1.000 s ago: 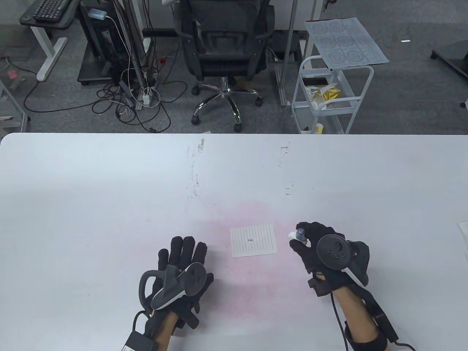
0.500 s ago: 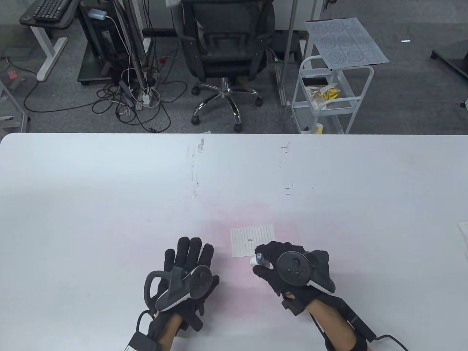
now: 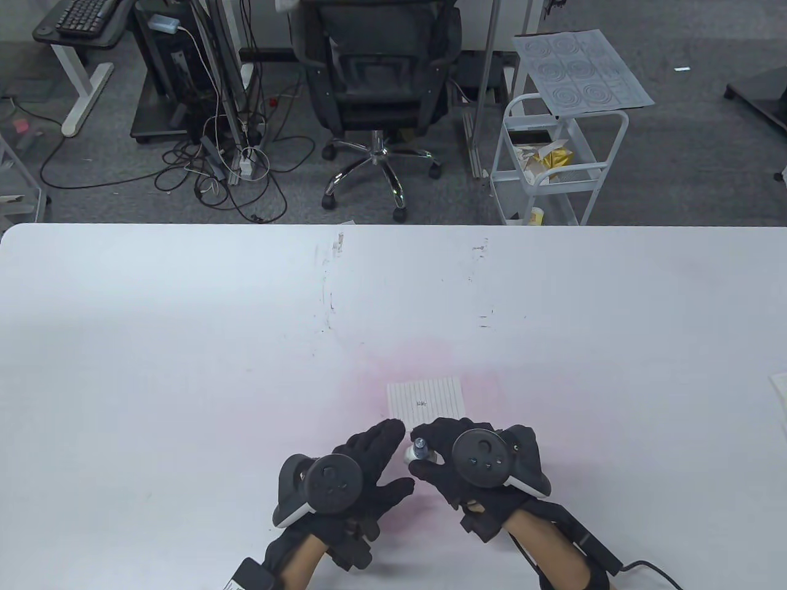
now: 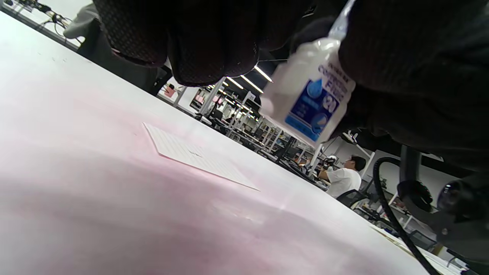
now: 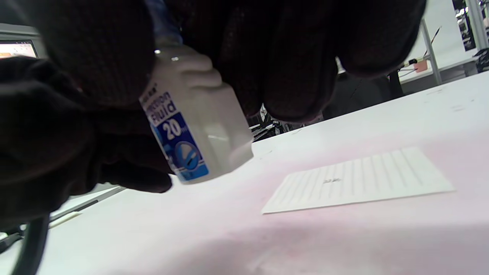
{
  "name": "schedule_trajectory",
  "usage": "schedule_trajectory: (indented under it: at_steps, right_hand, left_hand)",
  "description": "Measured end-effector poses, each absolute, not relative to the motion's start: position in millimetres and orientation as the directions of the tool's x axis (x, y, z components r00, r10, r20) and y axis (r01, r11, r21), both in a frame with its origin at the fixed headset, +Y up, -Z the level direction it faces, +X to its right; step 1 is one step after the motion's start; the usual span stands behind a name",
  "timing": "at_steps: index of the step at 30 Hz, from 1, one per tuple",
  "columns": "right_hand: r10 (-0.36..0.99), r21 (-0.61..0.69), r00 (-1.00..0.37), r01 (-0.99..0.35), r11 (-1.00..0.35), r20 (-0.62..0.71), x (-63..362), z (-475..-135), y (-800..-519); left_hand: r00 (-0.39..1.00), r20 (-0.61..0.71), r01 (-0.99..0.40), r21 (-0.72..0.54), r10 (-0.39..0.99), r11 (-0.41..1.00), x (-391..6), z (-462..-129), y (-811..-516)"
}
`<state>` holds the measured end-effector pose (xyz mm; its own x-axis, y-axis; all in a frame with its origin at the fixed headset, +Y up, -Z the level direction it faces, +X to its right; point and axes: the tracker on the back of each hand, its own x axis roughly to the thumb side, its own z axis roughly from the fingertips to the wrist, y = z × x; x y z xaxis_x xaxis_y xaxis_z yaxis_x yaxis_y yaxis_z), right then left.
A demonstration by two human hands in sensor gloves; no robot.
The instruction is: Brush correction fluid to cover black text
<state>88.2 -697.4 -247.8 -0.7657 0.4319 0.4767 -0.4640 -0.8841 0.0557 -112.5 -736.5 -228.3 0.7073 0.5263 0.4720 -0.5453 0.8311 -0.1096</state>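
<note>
Right hand (image 3: 473, 461) grips the small white plastic correction-fluid bottle (image 5: 195, 122); left hand (image 3: 363, 467), fingers spread, reaches beside it. Careless uncapping above the lined paper (image 3: 425, 398) risks drips.

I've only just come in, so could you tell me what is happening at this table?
A person in sensor gloves is getting ready to cover some writing. The right hand holds a small correction fluid bottle above the table, and the left hand reaches in beside it. The lined paper lies flat just beyond both hands, its small black text uncovered.
</note>
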Motion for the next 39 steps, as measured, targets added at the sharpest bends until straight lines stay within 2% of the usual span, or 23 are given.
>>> schedule_trajectory:
  at_steps: [11, 19, 28, 39]
  right_hand:
    - [0.553, 0.145, -0.716, -0.55, -0.823, 0.426, 83, -243, -701]
    - [0.543, 0.128, -0.715, -0.549, -0.826, 0.44, 83, -241, -700]
    - [0.527, 0.033, -0.709, -0.582, -0.813, 0.469, 92, -235, -687]
    - [0.488, -0.063, -0.726, -0.586, -0.808, 0.485, 87, -228, -686]
  left_hand:
    - [0.682, 0.439, -0.603, -0.115, 0.585, 0.789, -112, -231, -741]
    - [0.678, 0.44, -0.611, -0.109, 0.589, 0.785, -114, -230, -739]
    - [0.698, 0.448, -0.583, -0.098, 0.559, 0.807, -114, -230, -740]
    - [0.712, 0.465, -0.55, -0.098, 0.527, 0.83, -110, -228, -739]
